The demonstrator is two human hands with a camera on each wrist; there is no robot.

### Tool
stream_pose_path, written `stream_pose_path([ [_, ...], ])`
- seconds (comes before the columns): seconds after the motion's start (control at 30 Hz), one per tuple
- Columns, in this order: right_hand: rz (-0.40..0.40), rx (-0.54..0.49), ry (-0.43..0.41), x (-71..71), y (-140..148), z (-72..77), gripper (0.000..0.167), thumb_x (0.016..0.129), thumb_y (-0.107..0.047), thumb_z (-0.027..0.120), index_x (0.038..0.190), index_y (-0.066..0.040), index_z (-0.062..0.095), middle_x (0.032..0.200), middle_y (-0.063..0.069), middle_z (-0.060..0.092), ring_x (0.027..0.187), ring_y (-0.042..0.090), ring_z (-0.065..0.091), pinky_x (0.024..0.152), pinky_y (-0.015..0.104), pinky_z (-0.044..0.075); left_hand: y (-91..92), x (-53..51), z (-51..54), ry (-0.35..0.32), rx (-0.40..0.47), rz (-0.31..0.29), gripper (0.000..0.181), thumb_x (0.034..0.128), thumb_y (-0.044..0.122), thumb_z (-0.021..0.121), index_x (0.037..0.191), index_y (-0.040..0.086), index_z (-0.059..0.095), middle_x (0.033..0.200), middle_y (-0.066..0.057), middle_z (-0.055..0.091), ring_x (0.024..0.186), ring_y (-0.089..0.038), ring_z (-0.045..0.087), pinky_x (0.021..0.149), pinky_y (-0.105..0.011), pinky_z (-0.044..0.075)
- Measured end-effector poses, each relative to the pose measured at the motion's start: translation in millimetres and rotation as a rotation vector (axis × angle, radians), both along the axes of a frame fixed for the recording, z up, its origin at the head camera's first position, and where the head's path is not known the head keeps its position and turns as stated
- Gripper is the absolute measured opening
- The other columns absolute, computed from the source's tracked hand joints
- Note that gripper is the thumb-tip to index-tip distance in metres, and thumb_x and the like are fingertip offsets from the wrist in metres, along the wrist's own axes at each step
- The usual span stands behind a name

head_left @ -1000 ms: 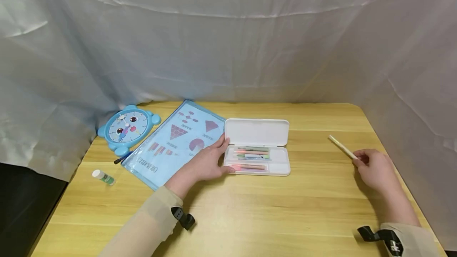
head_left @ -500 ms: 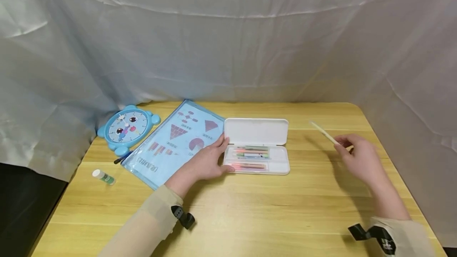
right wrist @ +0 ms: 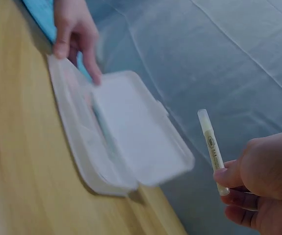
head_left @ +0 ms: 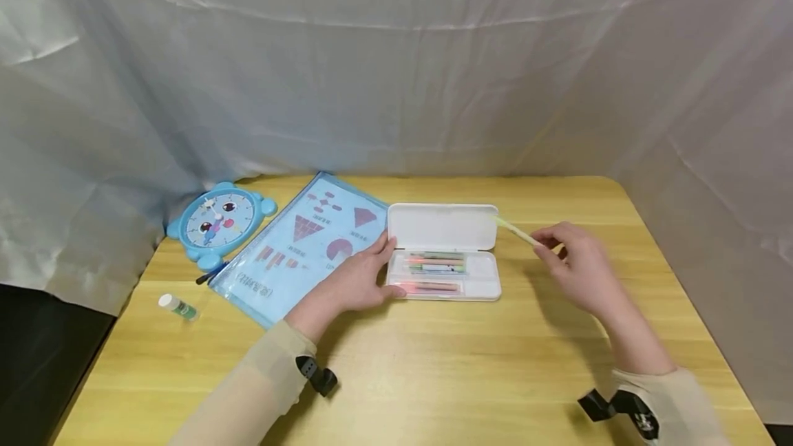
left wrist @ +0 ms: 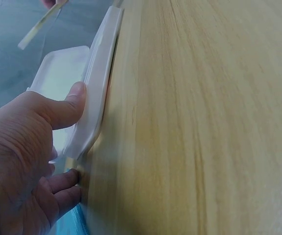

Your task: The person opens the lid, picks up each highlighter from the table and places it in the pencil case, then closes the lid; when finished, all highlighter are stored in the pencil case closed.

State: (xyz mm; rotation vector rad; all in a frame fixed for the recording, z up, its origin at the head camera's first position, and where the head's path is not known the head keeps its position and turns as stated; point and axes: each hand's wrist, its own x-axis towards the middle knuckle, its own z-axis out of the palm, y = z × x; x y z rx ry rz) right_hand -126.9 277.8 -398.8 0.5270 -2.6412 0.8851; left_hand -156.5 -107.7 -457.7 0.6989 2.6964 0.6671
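A white pencil case [head_left: 482, 288] lies with its lid [head_left: 442, 227] raised on the table. Several pens [head_left: 436, 263] fill the left part of its tray. My left hand [head_left: 356, 281] holds the case's left end, thumb at the front corner and fingers by the hinge side; the left wrist view shows the thumb on its edge. Between thumb and fingers, my right hand [head_left: 576, 263] pinches a pale yellow highlighter [right wrist: 213, 149] by one end. Its translucent tip end points toward the lid's right edge, above the table.
Left of the case lies a blue zip document bag [head_left: 297, 246] with printed shapes. Beyond it are a blue animal-face toy clock [head_left: 219, 222] and a dark pen end [head_left: 207, 276]. A glue stick [head_left: 177, 306] lies near the table's left edge. Grey cloth [head_left: 396, 74] hangs behind.
My right hand has moved left with the highlighter, from the table's right side to near the case's lid. My left hand stays on the case.
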Motion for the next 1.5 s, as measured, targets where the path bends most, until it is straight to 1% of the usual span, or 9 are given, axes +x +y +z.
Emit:
stream_pose_path([
  [0.13, 0.069, 0.001, -0.046, -2.2, -21, -4.2, 0.012, 0.098, 0.003, 0.072, 0.109, 0.001, 0.076, 0.095, 0.005, 0.07, 0.084, 0.019, 0.062, 0.067, 0.029, 0.053, -0.3, 1.1, 0.5, 0.004, -0.005, 0.0, 0.109, 0.0926, 0.056, 0.078, 0.168, 0.007, 0.017, 0.175, -0.012, 0.005, 0.149, -0.038, 0.039, 0.118, -0.046, 0.04],
  [0.3, 0.127, 0.002, -0.103, -5.5, -45, -10.9, 0.014, 0.098, 0.006, 0.071, 0.11, 0.003, 0.075, 0.1, 0.009, 0.07, 0.089, 0.022, 0.064, 0.071, 0.037, 0.057, 1.4, -0.8, 3.1, 0.001, -0.002, 0.005, 0.109, 0.0925, 0.056, 0.077, 0.169, 0.009, 0.016, 0.175, -0.01, 0.004, 0.15, -0.038, 0.038, 0.119, -0.046, 0.038],
  [0.5, 0.222, 0.021, -0.177, -8.1, -77, -25.3, 0.015, 0.097, 0.006, 0.071, 0.11, 0.001, 0.076, 0.102, 0.008, 0.071, 0.092, 0.022, 0.066, 0.077, 0.04, 0.059, 0.7, -0.3, 4.2, -0.012, -0.017, 0.008, 0.11, 0.092, 0.059, 0.077, 0.169, 0.009, 0.016, 0.175, -0.011, 0.004, 0.15, -0.038, 0.037, 0.119, -0.046, 0.038],
  [0.6, 0.259, 0.054, -0.178, -8.3, -90, -32.0, 0.015, 0.097, 0.004, 0.072, 0.11, 0.0, 0.077, 0.101, 0.006, 0.07, 0.094, 0.022, 0.067, 0.081, 0.042, 0.059, -0.3, -0.4, 3.9, -0.011, -0.016, 0.01, 0.11, 0.0918, 0.06, 0.077, 0.169, 0.009, 0.016, 0.175, -0.011, 0.004, 0.15, -0.039, 0.037, 0.119, -0.047, 0.037],
  [0.7, 0.291, 0.09, -0.161, -8.2, -99, -38.8, 0.015, 0.097, 0.002, 0.073, 0.111, -0.001, 0.077, 0.1, 0.004, 0.07, 0.096, 0.023, 0.067, 0.085, 0.045, 0.058, -0.8, -0.1, 3.4, -0.014, -0.014, 0.012, 0.11, 0.0922, 0.06, 0.076, 0.169, 0.01, 0.015, 0.175, -0.011, 0.003, 0.15, -0.039, 0.038, 0.119, -0.047, 0.037],
  [0.87, 0.319, 0.109, -0.13, -8.1, -107, -47.9, 0.013, 0.095, 0.001, 0.076, 0.108, -0.002, 0.078, 0.098, 0.003, 0.07, 0.095, 0.021, 0.066, 0.087, 0.044, 0.057, 0.0, 1.4, 3.4, -0.004, -0.001, 0.011, 0.109, 0.0922, 0.057, 0.078, 0.169, 0.009, 0.017, 0.175, -0.012, 0.005, 0.149, -0.04, 0.038, 0.119, -0.047, 0.038],
  [1.03, 0.311, 0.13, -0.141, -7.4, -111, -53.7, 0.011, 0.093, 0.003, 0.077, 0.102, -0.003, 0.08, 0.093, 0.0, 0.067, 0.091, 0.018, 0.064, 0.083, 0.04, 0.058, 0.7, 2.2, 3.8, -0.001, 0.001, 0.016, 0.109, 0.0919, 0.057, 0.078, 0.169, 0.008, 0.019, 0.175, -0.011, 0.004, 0.15, -0.04, 0.037, 0.119, -0.048, 0.037],
  [1.27, 0.32, 0.167, -0.113, -6.2, -112, -56.9, 0.013, 0.091, 0.007, 0.076, 0.099, -0.002, 0.081, 0.094, 0.001, 0.066, 0.092, 0.02, 0.064, 0.083, 0.039, 0.058, 0.5, 2.0, 2.3, -0.004, -0.011, 0.021, 0.11, 0.0915, 0.059, 0.078, 0.169, 0.01, 0.017, 0.175, -0.008, 0.001, 0.151, -0.038, 0.036, 0.12, -0.046, 0.036],
  [1.5, 0.33, 0.182, -0.108, -5.7, -110, -57.4, 0.017, 0.091, 0.01, 0.073, 0.097, -0.002, 0.083, 0.093, 0.002, 0.064, 0.09, 0.019, 0.062, 0.082, 0.038, 0.058, 0.2, 0.6, 1.1, -0.002, -0.005, 0.021, 0.11, 0.0912, 0.059, 0.078, 0.169, 0.01, 0.017, 0.176, -0.007, 0.001, 0.151, -0.038, 0.036, 0.12, -0.047, 0.037],
])
